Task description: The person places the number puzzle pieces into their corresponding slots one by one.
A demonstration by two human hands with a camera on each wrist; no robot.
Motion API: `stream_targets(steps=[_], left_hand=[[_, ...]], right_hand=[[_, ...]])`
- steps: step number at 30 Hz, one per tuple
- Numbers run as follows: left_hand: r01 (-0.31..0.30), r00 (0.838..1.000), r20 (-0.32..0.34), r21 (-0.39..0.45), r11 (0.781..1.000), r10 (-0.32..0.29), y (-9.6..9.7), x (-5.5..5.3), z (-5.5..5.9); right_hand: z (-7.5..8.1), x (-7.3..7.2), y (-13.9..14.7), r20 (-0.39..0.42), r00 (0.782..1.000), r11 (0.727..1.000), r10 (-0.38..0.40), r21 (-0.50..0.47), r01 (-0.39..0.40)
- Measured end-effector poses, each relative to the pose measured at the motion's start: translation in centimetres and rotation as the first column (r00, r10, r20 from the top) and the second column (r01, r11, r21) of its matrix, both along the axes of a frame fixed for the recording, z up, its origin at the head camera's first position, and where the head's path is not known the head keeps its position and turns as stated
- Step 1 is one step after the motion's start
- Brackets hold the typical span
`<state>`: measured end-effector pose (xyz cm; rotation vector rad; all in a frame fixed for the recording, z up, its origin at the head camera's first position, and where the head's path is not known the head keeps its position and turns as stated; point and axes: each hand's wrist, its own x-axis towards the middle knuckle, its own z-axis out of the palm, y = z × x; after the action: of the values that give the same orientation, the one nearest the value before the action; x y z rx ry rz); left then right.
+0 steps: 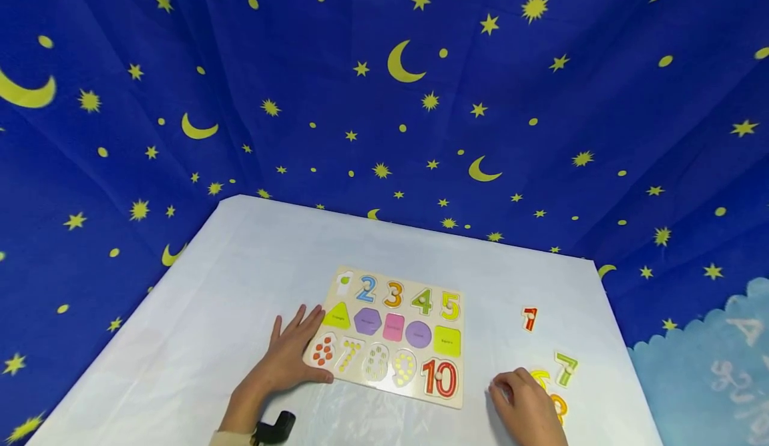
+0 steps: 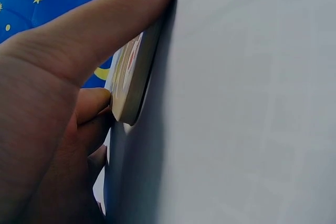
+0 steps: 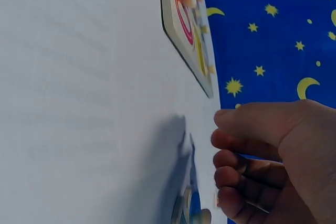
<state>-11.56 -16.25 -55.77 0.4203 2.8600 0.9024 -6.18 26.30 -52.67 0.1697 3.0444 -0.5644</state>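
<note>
A: Finger status?

B: From my remote station: right hand (image 1: 529,407) has fingers bent inward, thumb tip by the forefinger; I see nothing gripped. Left hand (image 1: 290,360) has its fingers spread at the left edge of the number puzzle board (image 1: 407,298), thumb along the near edge.

A: Board and pieces?

B: Board mid-table, between the hands. Seated: blue 2 (image 1: 367,290), orange 3 (image 1: 393,295), green 4 (image 1: 422,302), yellow 5 (image 1: 450,306), red 10 (image 1: 440,377). Recesses for 1, 6, 7, 8 and 9 are bare. Right of the board: red 1 (image 1: 529,319) farthest, green 7 (image 1: 566,369) nearer, then a yellow numeral (image 1: 541,377) and orange numeral (image 1: 559,407).

A: Risks?

B: My judgement: crowding. Knuckles swinging right could shove the yellow numeral into the green 7. Were the left hand to let up, a sideways push might skid the board.

A: Surroundings, obstructions?

B: White table cover (image 1: 270,239); starry blue backdrop (image 1: 372,132) beyond its far edge; pale blue cloth (image 1: 721,366) right. The right hand partly masks the yellow and orange numerals; I can't read them. Its wrist view clips a blue knobbed piece (image 3: 195,204), unidentifiable.
</note>
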Motion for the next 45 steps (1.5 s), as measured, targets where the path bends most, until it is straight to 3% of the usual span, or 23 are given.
stream_targets(steps=[6, 12, 16, 26, 31, 37, 45], left_hand=[[-0.006, 1.0, 0.001, 0.002, 1.0, 0.006, 0.0, 0.2, -0.1], [-0.007, 1.0, 0.02, 0.002, 1.0, 0.007, 0.0, 0.2, -0.1], [-0.003, 1.0, 0.013, 0.001, 1.0, 0.003, 0.0, 0.2, -0.1], [0.001, 1.0, -0.002, 0.017, 1.0, -0.001, -0.1, 0.3, 0.0], [-0.001, 1.0, 0.0, 0.014, 1.0, 0.001, -0.2, 0.1, -0.1], [0.004, 1.0, -0.003, 0.018, 1.0, -0.004, 0.0, 0.0, 0.0], [-0.006, 1.0, 0.009, 0.011, 1.0, 0.006, 0.0, 0.0, 0.2]], right_hand=[[0.1, 0.4, 0.4, 0.13, 0.991, 1.0, 0.017, -0.003, -0.017], [0.1, 0.5, 0.4, 0.282, 0.959, 0.999, 0.029, -0.023, -0.023], [0.0, 0.8, 0.4, 0.33, 0.943, 0.998, 0.05, -0.052, -0.034], [0.4, 1.5, 1.0, 0.238, 0.968, 0.996, 0.08, -0.047, -0.071], [0.7, 1.8, 1.8, 0.128, 0.99, 0.998, 0.064, -0.014, -0.063], [0.7, 2.1, 2.9, 0.013, 0.998, 0.998, 0.062, -0.012, -0.062], [0.4, 2.3, 3.9, 0.071, 0.997, 0.999, 0.027, -0.024, -0.025]])
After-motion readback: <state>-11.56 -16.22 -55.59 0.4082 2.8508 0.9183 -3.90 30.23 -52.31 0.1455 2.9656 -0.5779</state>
